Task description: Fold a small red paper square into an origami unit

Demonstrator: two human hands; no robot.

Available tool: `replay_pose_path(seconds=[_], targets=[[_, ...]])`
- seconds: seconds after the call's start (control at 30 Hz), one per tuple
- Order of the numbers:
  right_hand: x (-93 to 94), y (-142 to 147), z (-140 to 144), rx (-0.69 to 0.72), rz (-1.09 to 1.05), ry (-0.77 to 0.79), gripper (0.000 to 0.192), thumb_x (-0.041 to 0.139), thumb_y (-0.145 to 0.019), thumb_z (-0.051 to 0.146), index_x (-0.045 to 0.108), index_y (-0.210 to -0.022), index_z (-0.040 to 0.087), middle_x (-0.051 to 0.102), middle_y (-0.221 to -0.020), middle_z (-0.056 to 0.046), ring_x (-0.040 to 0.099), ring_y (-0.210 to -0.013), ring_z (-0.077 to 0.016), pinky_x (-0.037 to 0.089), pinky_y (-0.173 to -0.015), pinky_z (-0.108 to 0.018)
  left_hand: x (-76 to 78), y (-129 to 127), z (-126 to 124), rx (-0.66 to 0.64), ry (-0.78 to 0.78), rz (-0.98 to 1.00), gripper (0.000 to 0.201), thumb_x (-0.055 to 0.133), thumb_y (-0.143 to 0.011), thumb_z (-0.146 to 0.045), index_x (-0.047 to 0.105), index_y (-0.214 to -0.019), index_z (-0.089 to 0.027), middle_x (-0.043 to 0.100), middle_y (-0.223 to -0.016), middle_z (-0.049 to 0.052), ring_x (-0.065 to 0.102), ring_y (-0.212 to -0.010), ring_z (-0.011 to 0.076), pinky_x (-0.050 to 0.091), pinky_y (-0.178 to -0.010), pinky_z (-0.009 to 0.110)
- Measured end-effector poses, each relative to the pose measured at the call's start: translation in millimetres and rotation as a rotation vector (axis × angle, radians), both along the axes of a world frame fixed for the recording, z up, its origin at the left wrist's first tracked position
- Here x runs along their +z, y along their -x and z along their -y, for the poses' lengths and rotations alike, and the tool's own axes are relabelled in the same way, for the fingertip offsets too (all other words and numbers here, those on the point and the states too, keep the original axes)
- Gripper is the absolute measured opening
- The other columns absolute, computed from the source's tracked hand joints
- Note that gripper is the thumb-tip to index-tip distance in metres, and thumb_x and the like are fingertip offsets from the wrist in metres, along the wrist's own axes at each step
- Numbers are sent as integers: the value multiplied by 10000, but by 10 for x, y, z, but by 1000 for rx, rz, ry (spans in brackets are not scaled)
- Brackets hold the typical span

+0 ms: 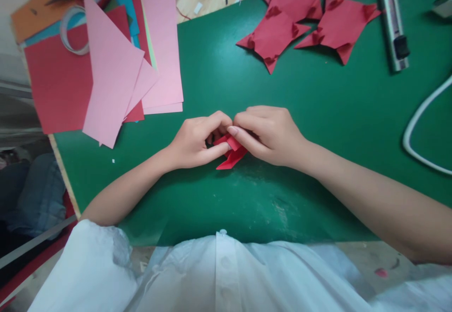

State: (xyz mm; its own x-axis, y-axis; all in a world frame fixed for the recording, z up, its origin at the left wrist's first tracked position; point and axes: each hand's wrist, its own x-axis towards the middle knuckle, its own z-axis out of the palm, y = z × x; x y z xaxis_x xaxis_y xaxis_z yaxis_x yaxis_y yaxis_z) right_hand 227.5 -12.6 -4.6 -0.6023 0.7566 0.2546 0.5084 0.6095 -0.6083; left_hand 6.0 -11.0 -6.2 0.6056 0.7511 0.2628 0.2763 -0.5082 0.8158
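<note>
Two hands folding one small red paper piece on the green mat

Left hand and right hand both pinch the red paper piece at mid-mat, fingers closed on it; three folded red shapes lie beyond, near one utility knife.

1. Bare green mat lies open from its near edge to the far edge in the middle
2. Pink sheets crowd the far left corner
3. Red folded pieces, a cutter and a white cable block the far right
</note>
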Motion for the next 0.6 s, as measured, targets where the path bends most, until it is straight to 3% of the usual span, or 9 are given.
replay_pose_path(seconds=[0.6], targets=[[30, 11, -6, 5, 48, 38, 438, 349, -1133, 368, 505, -755, 209, 559, -676, -10, 471, -632, -136, 331, -645, -316, 4, 1, 0, -2, -6, -21, 120, 695, -885, -195, 614, -973, -196, 652, -753, -59, 574, -604, 43, 401, -547, 152]])
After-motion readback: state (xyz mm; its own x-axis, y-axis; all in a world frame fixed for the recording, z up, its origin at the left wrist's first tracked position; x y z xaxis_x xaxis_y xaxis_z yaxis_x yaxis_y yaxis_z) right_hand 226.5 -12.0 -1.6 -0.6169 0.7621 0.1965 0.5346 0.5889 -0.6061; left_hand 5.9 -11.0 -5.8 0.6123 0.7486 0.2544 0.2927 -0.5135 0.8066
